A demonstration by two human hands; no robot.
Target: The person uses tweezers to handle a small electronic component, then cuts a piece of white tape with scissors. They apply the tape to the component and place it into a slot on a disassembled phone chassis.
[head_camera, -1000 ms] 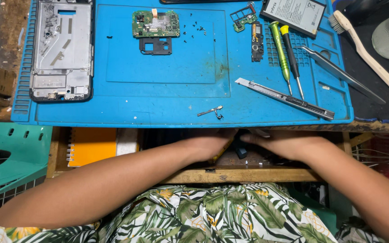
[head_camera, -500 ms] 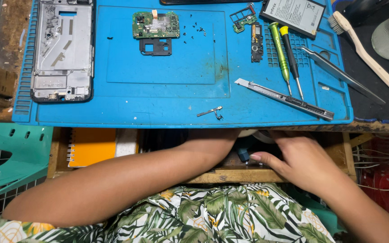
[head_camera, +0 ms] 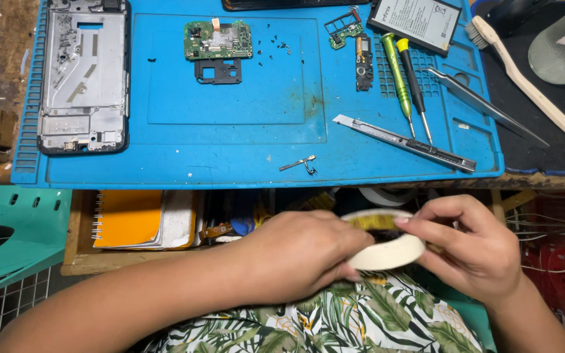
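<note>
Below the table's front edge, over an open drawer (head_camera: pixel 80 265), both my hands hold a cream-white roll of tape (head_camera: pixel 387 252). My left hand (head_camera: pixel 302 255) wraps its near-left side. My right hand (head_camera: pixel 469 252) grips its right side, with fingertips on the rim. Up on the blue repair mat (head_camera: pixel 230 150) lie a stripped phone frame (head_camera: pixel 85 75) at the left and a green circuit board (head_camera: pixel 218 40) at the top centre.
On the mat's right part lie a utility knife (head_camera: pixel 403 142), two screwdrivers (head_camera: pixel 403 82), tweezers (head_camera: pixel 485 104), a phone battery (head_camera: pixel 414 18) and small loose screws (head_camera: pixel 281 47). A brush (head_camera: pixel 524 78) rests right of the mat. The drawer holds an orange notebook (head_camera: pixel 125 219). A green plastic crate (head_camera: pixel 8 229) stands at the left.
My hands, which were reaching into the drawer under the table edge, have come out toward me and now hold the roll of tape between them.
</note>
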